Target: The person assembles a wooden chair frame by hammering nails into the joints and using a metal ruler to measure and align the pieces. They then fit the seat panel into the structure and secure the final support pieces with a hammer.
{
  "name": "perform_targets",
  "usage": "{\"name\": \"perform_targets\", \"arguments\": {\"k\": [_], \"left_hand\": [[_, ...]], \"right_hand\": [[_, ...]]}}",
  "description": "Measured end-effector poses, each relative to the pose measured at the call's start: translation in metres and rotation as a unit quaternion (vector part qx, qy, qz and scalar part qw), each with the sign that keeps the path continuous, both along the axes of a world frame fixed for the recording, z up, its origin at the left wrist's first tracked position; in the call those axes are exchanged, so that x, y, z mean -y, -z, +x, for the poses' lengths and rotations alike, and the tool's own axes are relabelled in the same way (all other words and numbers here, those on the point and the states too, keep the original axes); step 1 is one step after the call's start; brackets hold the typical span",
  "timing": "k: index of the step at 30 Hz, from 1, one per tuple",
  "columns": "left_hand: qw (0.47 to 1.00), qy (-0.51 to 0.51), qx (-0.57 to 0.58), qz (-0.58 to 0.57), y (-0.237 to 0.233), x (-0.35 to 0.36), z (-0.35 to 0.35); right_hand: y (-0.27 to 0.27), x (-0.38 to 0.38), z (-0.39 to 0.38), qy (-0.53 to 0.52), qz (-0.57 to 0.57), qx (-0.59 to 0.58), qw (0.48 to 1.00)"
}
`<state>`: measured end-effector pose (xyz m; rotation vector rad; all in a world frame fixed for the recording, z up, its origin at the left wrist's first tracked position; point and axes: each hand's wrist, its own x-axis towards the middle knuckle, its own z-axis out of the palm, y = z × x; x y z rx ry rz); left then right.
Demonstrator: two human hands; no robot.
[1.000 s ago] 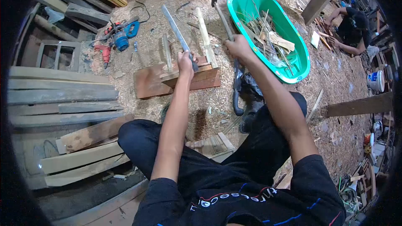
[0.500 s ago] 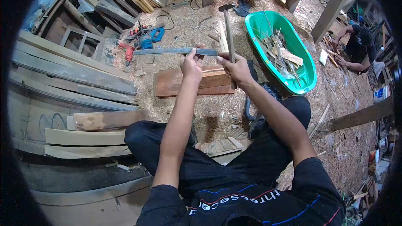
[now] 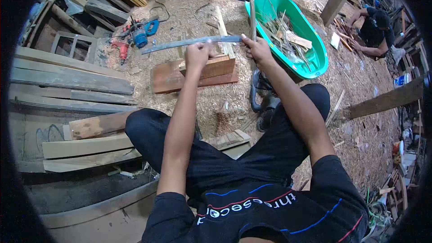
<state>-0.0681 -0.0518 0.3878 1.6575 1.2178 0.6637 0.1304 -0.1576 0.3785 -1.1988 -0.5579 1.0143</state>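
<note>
A long, thin grey metal strip (image 3: 175, 43), slightly curved, stretches across in front of me above the wood pieces. My left hand (image 3: 198, 55) is closed at its middle, the fingertips blurred. My right hand (image 3: 258, 50) grips the strip's right end together with an upright wooden handle (image 3: 253, 18); the handle's upper end overlaps the green tub, and a tool head cannot be made out there. Below my hands lie a reddish-brown board (image 3: 166, 77) and a wood block (image 3: 216, 68) on top of it.
A green tub (image 3: 321, 58) of wood scraps stands at the right. A red drill (image 3: 121, 50) and a blue power tool (image 3: 141, 38) lie at the left near stacked planks (image 3: 67, 81). Another person (image 3: 378, 31) crouches at the far right. Shavings cover the floor (image 3: 288, 81).
The view has shifted, so the surroundings sit higher and further left. My left hand has turned from thumb-up to a fist-like hold on the strip. The hammer head seen before no longer shows clearly.
</note>
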Motion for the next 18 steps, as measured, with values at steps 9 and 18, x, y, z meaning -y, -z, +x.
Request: {"name": "perform_targets", "arguments": {"k": [9, 18], "left_hand": [[0.871, 0.168, -0.144, 0.439, 0.037, 0.035, 0.049], [0.96, 0.113, -0.144, 0.212, 0.077, 0.056, 0.072]], "right_hand": [[0.019, 0.028, 0.033, -0.025, -0.032, 0.048, 0.998], [0.078, 0.036, 0.054, 0.199, -0.136, 0.269, 0.933]]}}
